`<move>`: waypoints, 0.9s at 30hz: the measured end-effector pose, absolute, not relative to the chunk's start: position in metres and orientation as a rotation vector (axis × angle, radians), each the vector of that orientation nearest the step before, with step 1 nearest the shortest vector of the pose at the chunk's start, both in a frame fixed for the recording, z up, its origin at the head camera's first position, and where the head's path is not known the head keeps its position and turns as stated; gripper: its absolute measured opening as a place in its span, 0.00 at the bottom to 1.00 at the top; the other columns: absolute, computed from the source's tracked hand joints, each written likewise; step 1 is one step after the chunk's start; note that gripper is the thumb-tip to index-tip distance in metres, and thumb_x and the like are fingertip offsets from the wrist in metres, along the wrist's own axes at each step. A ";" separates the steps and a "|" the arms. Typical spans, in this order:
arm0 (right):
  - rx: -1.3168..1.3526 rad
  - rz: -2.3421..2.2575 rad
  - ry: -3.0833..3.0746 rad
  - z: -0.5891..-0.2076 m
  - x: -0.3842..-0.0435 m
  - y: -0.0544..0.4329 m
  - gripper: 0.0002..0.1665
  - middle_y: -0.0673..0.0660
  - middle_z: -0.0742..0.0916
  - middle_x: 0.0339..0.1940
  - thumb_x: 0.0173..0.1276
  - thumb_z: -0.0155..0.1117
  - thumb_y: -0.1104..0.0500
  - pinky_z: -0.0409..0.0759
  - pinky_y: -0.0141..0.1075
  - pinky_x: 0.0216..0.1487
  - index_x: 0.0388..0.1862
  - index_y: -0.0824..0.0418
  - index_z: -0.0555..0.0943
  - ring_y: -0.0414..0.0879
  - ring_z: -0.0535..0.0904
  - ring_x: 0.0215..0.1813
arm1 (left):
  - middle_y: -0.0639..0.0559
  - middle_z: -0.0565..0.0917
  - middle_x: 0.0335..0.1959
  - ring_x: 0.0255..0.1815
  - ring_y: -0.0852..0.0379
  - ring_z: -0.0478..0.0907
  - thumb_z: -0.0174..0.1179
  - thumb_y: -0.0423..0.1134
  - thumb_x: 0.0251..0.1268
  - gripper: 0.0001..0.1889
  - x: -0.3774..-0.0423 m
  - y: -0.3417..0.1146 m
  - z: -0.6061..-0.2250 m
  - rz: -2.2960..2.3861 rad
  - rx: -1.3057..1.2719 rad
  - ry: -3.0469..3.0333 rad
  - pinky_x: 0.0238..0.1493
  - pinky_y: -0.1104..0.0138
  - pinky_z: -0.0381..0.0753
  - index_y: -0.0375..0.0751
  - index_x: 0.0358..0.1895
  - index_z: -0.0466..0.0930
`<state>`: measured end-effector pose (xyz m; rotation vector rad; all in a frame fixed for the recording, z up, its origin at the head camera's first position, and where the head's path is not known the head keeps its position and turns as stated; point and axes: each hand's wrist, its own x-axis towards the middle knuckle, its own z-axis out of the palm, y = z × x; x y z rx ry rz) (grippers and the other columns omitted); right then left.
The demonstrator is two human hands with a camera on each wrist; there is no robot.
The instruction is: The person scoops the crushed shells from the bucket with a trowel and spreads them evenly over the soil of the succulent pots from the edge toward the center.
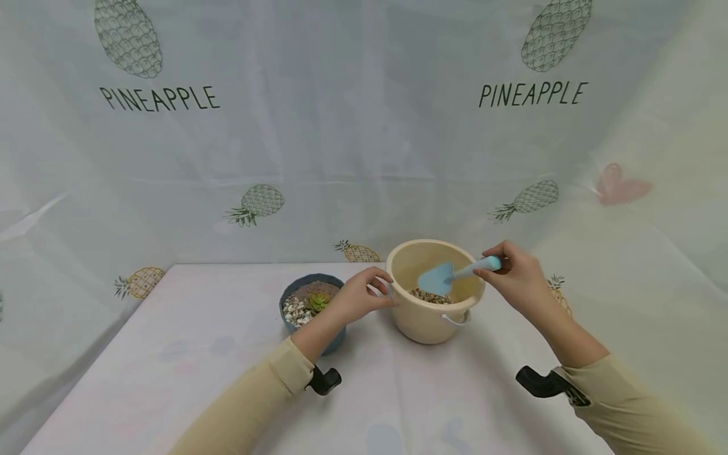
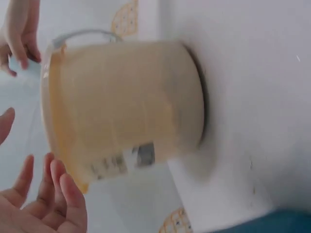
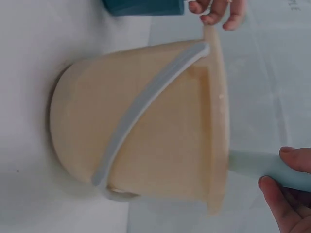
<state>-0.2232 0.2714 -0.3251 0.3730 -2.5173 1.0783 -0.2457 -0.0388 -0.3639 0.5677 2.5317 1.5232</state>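
A cream bucket [image 1: 423, 325] stands on the table with brownish gravel [image 1: 429, 296] in its bottom. My right hand [image 1: 514, 276] holds a light blue toy trowel by its handle, its blade [image 1: 436, 279] tilted down inside the bucket over the gravel. In the right wrist view, thumb and fingers pinch the handle [image 3: 262, 165] above the rim. At the bucket's left side is my left hand [image 1: 362, 296], its loosely bent fingertips right at the rim. The left wrist view shows those fingers [image 2: 73, 199] spread beside the rim, gripping nothing.
Left of the bucket, partly behind my left forearm, stands a blue pot [image 1: 337, 343] with a green succulent [image 1: 317, 301] and white pebbles [image 1: 296, 311]. The bucket's handle [image 3: 146, 104] hangs down its side. A pineapple-print curtain [image 1: 364, 139] rises behind the table [image 1: 227, 360].
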 end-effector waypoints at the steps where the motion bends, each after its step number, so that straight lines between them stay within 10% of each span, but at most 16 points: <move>1: 0.381 1.061 -2.528 -0.328 -0.225 0.272 0.15 0.66 0.82 0.47 0.64 0.69 0.66 0.81 0.28 0.36 0.47 0.69 0.75 0.52 0.84 0.41 | 0.51 0.80 0.38 0.35 0.56 0.78 0.72 0.44 0.56 0.21 -0.247 -0.035 -0.366 1.526 0.556 2.532 0.33 0.62 0.76 0.47 0.52 0.77; 27: 0.513 0.804 -2.705 -0.360 -0.271 0.248 0.12 0.59 0.84 0.32 0.58 0.73 0.69 0.76 0.42 0.32 0.38 0.68 0.79 0.50 0.77 0.32 | 0.50 0.82 0.40 0.39 0.55 0.78 0.74 0.48 0.53 0.39 -0.277 -0.008 -0.365 1.375 0.368 2.564 0.44 0.59 0.76 0.44 0.67 0.64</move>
